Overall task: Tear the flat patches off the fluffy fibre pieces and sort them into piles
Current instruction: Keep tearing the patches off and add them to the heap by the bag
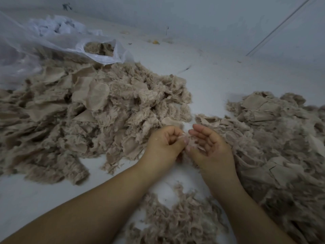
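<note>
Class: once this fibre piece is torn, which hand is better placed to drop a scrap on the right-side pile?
Probably the right hand: it lies beside the right-side pile, while the left hand sits farther away.

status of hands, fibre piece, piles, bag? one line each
left hand: fingers curled, pinching the fibre piece
right hand: fingers loosely curled, holding the same piece
fibre piece: held between both hands
left pile: heaped, fluffy and flat mixed
right pile: heaped
plastic bag: open, fibre inside
</note>
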A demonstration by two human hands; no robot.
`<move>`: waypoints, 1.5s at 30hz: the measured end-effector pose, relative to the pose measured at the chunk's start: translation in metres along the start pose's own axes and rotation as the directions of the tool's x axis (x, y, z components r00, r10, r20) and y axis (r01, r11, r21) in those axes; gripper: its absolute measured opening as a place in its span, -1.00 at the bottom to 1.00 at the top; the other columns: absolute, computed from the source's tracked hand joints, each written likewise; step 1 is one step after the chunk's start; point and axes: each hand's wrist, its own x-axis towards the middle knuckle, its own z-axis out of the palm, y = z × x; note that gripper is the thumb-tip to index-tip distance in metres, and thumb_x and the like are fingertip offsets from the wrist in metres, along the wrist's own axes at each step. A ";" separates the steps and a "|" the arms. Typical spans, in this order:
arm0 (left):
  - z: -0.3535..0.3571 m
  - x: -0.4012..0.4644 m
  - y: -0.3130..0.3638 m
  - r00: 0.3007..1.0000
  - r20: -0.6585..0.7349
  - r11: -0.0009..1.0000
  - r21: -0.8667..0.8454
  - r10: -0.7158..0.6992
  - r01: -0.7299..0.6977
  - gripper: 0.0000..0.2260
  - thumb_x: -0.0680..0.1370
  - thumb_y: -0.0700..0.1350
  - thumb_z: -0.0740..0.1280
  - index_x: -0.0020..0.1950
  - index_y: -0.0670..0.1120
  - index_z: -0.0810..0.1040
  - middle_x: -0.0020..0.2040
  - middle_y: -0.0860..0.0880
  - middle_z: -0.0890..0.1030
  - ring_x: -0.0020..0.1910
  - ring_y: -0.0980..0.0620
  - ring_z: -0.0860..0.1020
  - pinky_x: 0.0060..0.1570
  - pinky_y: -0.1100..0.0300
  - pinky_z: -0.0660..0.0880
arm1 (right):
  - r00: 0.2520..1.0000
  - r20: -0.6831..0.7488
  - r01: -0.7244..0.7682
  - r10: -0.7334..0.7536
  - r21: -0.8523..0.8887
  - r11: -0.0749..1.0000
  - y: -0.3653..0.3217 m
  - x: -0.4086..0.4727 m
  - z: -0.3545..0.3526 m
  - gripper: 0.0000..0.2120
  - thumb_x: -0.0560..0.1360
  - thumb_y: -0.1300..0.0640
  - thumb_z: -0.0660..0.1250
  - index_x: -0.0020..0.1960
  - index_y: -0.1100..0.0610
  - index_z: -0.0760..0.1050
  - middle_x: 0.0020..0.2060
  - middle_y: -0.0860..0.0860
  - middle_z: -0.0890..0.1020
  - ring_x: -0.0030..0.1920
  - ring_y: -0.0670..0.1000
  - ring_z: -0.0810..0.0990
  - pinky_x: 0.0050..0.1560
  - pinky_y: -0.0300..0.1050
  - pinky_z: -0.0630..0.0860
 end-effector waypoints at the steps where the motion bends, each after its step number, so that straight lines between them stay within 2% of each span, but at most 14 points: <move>1: -0.001 0.000 0.001 1.000 0.008 1.000 -0.021 -0.012 0.013 -0.87 0.60 -0.30 0.28 -0.15 -0.23 0.55 -0.38 -0.11 0.60 -0.47 0.02 0.55 -0.44 0.22 0.50 | 1.000 -0.010 -0.004 0.004 0.012 1.000 0.000 0.000 0.000 -0.58 0.50 0.32 0.44 0.28 -0.02 0.52 0.10 -0.13 0.67 0.12 -0.19 0.63 0.09 -0.31 0.57; 3: -0.003 0.001 0.001 1.000 0.015 0.999 -0.034 -0.023 0.024 -0.81 0.63 -0.26 0.24 -0.12 -0.30 0.56 -0.38 -0.13 0.60 -0.47 0.00 0.54 -0.45 0.21 0.50 | 0.999 -0.018 -0.034 0.035 0.048 0.998 0.000 0.001 -0.001 -0.56 0.50 0.27 0.44 0.32 -0.02 0.51 0.08 -0.19 0.67 0.14 -0.21 0.63 0.14 -0.27 0.56; 6: -0.005 0.002 0.000 0.999 0.000 0.996 -0.078 -0.044 0.044 -0.73 0.66 -0.19 0.20 -0.14 -0.31 0.55 -0.36 -0.22 0.58 -0.43 -0.08 0.53 -0.43 0.17 0.50 | 0.999 -0.021 -0.041 0.041 0.017 0.999 0.000 0.002 -0.001 -0.58 0.48 0.32 0.46 0.22 -0.06 0.55 -0.19 -0.25 0.63 -0.12 -0.25 0.63 -0.12 -0.36 0.55; 9: -0.005 0.004 -0.001 0.999 -0.007 0.994 -0.102 -0.048 0.047 -0.66 0.64 -0.02 0.24 -0.11 -0.31 0.50 -0.36 -0.17 0.58 -0.45 -0.06 0.53 -0.45 0.14 0.48 | 0.998 -0.046 -0.047 0.048 0.016 0.999 0.000 0.002 -0.001 -0.58 0.45 0.46 0.40 0.09 -0.02 0.62 -0.25 -0.10 0.61 -0.26 -0.19 0.59 -0.27 -0.35 0.53; 12: -0.003 0.003 -0.002 0.999 0.019 0.999 -0.021 -0.045 0.045 -0.75 0.53 -0.01 0.42 -0.15 -0.18 0.52 -0.40 -0.09 0.56 -0.48 -0.03 0.52 -0.49 0.18 0.46 | 0.998 -0.056 -0.028 0.029 0.020 0.999 -0.002 0.000 0.000 -0.79 0.49 0.33 0.44 0.03 0.07 0.64 -0.19 0.07 0.70 -0.20 -0.04 0.68 -0.22 -0.23 0.61; 17: -0.004 0.004 -0.005 0.997 -0.076 0.999 0.000 -0.032 0.032 -0.70 0.63 -0.15 0.26 -0.16 -0.38 0.47 -0.36 -0.45 0.52 -0.51 -0.16 0.51 -0.52 0.15 0.44 | 0.998 -0.061 0.005 -0.011 -0.091 0.996 -0.003 -0.001 0.000 -0.90 0.54 0.19 0.40 -0.10 0.13 0.69 -0.25 0.04 0.72 -0.23 0.01 0.67 -0.19 -0.15 0.62; 21: -0.003 0.003 -0.002 0.989 -0.142 0.999 -0.039 -0.033 0.028 -0.65 0.67 -0.14 0.17 -0.21 -0.32 0.51 -0.45 -0.30 0.54 -0.59 -0.10 0.47 -0.57 0.18 0.40 | 0.997 -0.081 -0.005 0.001 -0.048 0.999 -0.004 -0.002 0.000 -0.85 0.57 0.19 0.37 -0.12 0.12 0.70 -0.25 0.07 0.73 -0.21 0.05 0.70 -0.17 -0.13 0.64; 24: -0.004 0.003 -0.002 0.979 -0.198 0.996 -0.082 -0.040 0.025 -0.64 0.68 -0.15 0.15 -0.23 -0.32 0.47 -0.49 -0.14 0.55 -0.62 -0.03 0.45 -0.61 0.24 0.36 | 0.978 -0.190 -0.083 0.087 0.029 0.996 -0.001 0.000 -0.001 -0.84 0.57 0.14 0.38 -0.16 0.06 0.69 -0.47 0.08 0.55 -0.46 -0.06 0.47 -0.41 -0.22 0.48; 30: -0.009 0.003 -0.003 0.953 -0.301 0.995 -0.096 -0.038 0.010 -0.69 0.64 -0.21 0.16 -0.30 -0.19 0.44 -0.47 -0.12 0.50 -0.60 -0.03 0.39 -0.59 0.22 0.29 | 0.940 -0.287 -0.138 0.184 0.173 0.975 -0.004 0.003 -0.003 -0.68 0.62 0.16 0.31 -0.28 0.03 0.66 -0.50 -0.08 0.50 -0.49 -0.11 0.37 -0.43 -0.25 0.40; 32: -0.011 0.001 -0.001 0.975 -0.223 0.995 -0.103 -0.020 -0.003 -0.72 0.59 -0.25 0.19 -0.32 -0.17 0.49 -0.49 -0.13 0.50 -0.60 -0.04 0.39 -0.58 0.23 0.30 | 0.929 -0.313 -0.141 0.198 0.197 0.970 -0.004 0.004 -0.004 -0.70 0.63 0.17 0.29 -0.24 0.04 0.63 -0.51 -0.12 0.51 -0.50 -0.12 0.37 -0.39 -0.19 0.42; 36: -0.011 -0.007 0.010 0.974 0.227 0.999 0.038 -0.024 0.016 -0.76 0.46 -0.20 0.24 -0.30 -0.23 0.65 -0.42 -0.24 0.60 -0.50 -0.11 0.52 -0.47 0.20 0.48 | 0.963 -0.249 -0.072 0.104 0.136 0.988 -0.005 0.001 0.000 -0.85 0.59 0.21 0.35 -0.16 0.09 0.57 -0.41 -0.08 0.61 -0.41 -0.12 0.50 -0.36 -0.21 0.51; 38: -0.009 -0.004 0.012 0.976 0.213 0.996 0.082 -0.038 0.021 -0.66 0.53 -0.04 0.37 -0.29 -0.28 0.62 -0.45 -0.21 0.58 -0.51 -0.12 0.50 -0.49 0.20 0.45 | 0.973 -0.213 -0.060 0.093 0.155 0.986 -0.006 0.000 -0.001 -0.92 0.56 0.24 0.38 -0.11 0.13 0.58 -0.36 0.00 0.65 -0.36 -0.07 0.55 -0.33 -0.22 0.54; 41: -0.001 0.000 0.010 0.999 0.037 0.985 0.174 -0.018 0.011 -0.56 0.37 0.13 0.44 -0.31 -0.26 0.50 -0.50 -0.09 0.50 -0.52 -0.01 0.44 -0.56 0.23 0.37 | 0.983 -0.147 -0.087 0.112 0.162 0.983 -0.005 0.000 -0.004 -0.94 0.54 0.25 0.41 -0.08 0.13 0.57 -0.26 0.11 0.69 -0.30 0.01 0.62 -0.28 -0.16 0.58; 45: 0.002 0.002 0.005 0.999 0.024 0.985 0.168 -0.036 0.032 -0.75 0.61 -0.15 0.30 -0.23 -0.27 0.51 -0.42 -0.17 0.47 -0.53 0.03 0.42 -0.58 0.27 0.35 | 0.992 -0.096 -0.076 0.086 0.102 0.992 -0.004 0.000 -0.001 -0.85 0.55 0.23 0.40 -0.17 0.04 0.59 -0.29 0.20 0.62 -0.32 0.04 0.57 -0.30 -0.05 0.56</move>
